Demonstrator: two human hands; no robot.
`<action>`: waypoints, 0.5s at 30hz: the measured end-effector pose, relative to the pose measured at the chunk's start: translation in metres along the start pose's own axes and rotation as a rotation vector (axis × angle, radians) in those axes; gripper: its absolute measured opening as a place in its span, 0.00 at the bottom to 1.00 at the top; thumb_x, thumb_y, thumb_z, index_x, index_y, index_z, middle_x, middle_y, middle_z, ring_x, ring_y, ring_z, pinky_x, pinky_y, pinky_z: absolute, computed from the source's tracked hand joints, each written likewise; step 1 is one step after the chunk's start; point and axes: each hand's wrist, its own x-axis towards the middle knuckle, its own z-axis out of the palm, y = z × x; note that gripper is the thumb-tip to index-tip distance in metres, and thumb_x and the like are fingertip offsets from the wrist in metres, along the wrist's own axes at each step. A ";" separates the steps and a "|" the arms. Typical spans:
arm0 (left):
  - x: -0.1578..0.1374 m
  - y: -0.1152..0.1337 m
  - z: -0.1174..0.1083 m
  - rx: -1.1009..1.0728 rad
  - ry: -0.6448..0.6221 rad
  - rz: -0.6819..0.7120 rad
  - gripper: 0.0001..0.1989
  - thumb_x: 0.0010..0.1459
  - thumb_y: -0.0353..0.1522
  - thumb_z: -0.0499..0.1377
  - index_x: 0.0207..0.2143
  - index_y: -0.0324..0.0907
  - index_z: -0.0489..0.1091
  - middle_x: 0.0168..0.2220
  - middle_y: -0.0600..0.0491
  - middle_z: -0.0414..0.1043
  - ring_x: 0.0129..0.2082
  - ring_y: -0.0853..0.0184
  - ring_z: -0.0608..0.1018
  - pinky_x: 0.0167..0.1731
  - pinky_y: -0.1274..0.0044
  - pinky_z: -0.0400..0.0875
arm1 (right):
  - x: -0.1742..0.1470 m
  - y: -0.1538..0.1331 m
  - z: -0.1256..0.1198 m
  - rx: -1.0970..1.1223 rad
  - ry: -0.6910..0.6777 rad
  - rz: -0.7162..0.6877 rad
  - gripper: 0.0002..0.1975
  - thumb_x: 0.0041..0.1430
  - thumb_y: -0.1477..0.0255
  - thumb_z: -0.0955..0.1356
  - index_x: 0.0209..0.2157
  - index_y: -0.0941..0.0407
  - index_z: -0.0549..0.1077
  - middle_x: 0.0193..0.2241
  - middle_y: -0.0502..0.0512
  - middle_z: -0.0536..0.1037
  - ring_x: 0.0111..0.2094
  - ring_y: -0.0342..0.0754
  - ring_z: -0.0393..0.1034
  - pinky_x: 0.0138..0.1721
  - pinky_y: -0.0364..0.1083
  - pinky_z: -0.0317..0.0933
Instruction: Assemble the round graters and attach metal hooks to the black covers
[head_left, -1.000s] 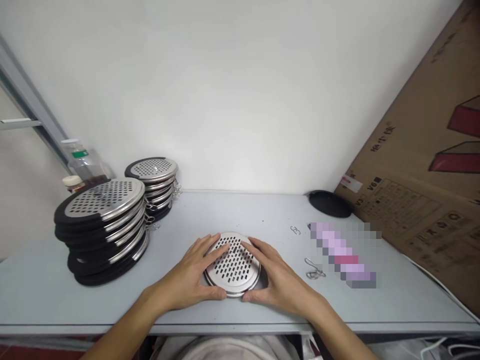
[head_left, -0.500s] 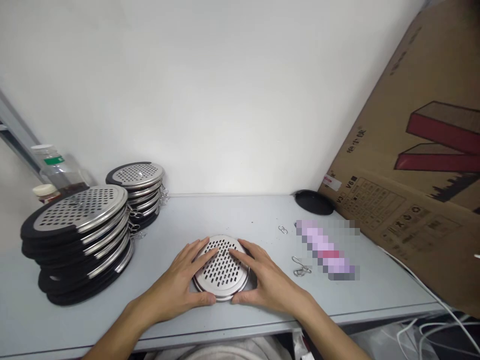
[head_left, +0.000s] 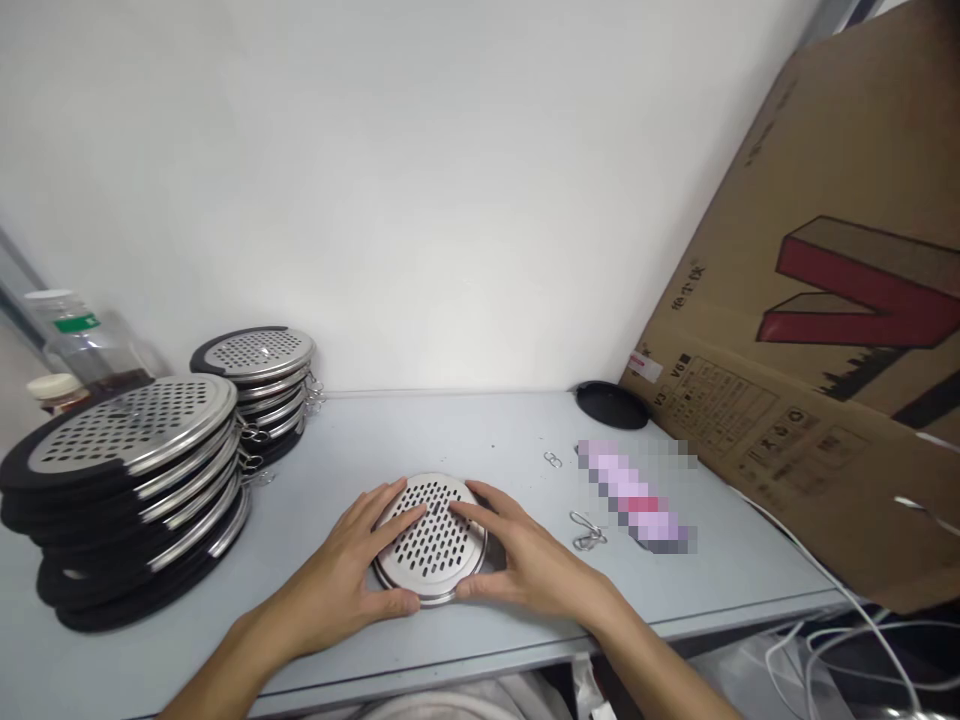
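Observation:
A round silver metal disc with rows of slots (head_left: pixel 436 535) lies flat on the grey table near its front edge. My left hand (head_left: pixel 349 565) grips its left rim, the thumb at the near edge and the index finger resting on the slotted top. From the right, my right hand (head_left: pixel 525 560) holds the rim the same way. Beneath the top a second rim edge shows, but what is under it is hidden. Right of my right hand lie small bent wire clips (head_left: pixel 589 532), with little wire rings (head_left: pixel 553 460) farther back.
Stacks of slotted metal discs with black edging stand at left, one nearer (head_left: pixel 135 500) and one farther (head_left: pixel 259 380). Behind are a clear bottle (head_left: pixel 86 345) and a white-capped jar (head_left: pixel 56 392). A blurred purple item (head_left: pixel 634 495), a black round piece (head_left: pixel 612 405) and a large cardboard box (head_left: pixel 750 380) are at right.
The view has turned slightly to the right, so everything appears shifted left. Both hands keep nearly the same grip on the slotted disc.

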 end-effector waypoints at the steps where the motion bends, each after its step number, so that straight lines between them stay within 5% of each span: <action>1: 0.000 -0.001 0.000 0.007 0.003 0.003 0.41 0.55 0.45 0.64 0.67 0.61 0.49 0.72 0.54 0.36 0.69 0.49 0.46 0.64 0.52 0.49 | 0.000 0.001 -0.008 0.002 0.009 -0.002 0.45 0.49 0.47 0.71 0.65 0.49 0.59 0.68 0.61 0.53 0.67 0.60 0.50 0.64 0.56 0.50; 5: 0.000 -0.003 0.002 0.018 0.009 0.002 0.43 0.54 0.43 0.66 0.67 0.61 0.48 0.72 0.53 0.38 0.69 0.47 0.47 0.63 0.52 0.50 | 0.009 0.030 -0.067 -0.098 0.272 0.039 0.26 0.62 0.55 0.66 0.59 0.50 0.67 0.60 0.57 0.68 0.59 0.54 0.64 0.58 0.52 0.60; 8: -0.001 -0.005 0.004 0.021 0.013 -0.005 0.45 0.52 0.41 0.68 0.67 0.61 0.48 0.72 0.53 0.37 0.69 0.45 0.47 0.63 0.51 0.51 | 0.017 0.076 -0.126 -0.386 0.557 0.477 0.18 0.65 0.63 0.65 0.54 0.52 0.72 0.54 0.56 0.75 0.53 0.51 0.71 0.54 0.46 0.62; 12: -0.002 -0.010 0.008 0.035 0.030 -0.033 0.46 0.50 0.39 0.68 0.67 0.62 0.49 0.72 0.54 0.35 0.69 0.46 0.48 0.63 0.53 0.52 | 0.019 0.136 -0.181 -0.478 0.626 0.794 0.15 0.64 0.71 0.66 0.48 0.66 0.74 0.49 0.73 0.75 0.53 0.62 0.69 0.53 0.55 0.62; 15: -0.001 -0.013 0.010 0.041 0.054 -0.031 0.48 0.47 0.38 0.70 0.66 0.62 0.50 0.72 0.54 0.37 0.68 0.45 0.50 0.62 0.53 0.54 | 0.020 0.162 -0.195 -0.487 0.635 0.928 0.17 0.64 0.67 0.68 0.50 0.63 0.71 0.49 0.65 0.74 0.48 0.54 0.72 0.48 0.55 0.67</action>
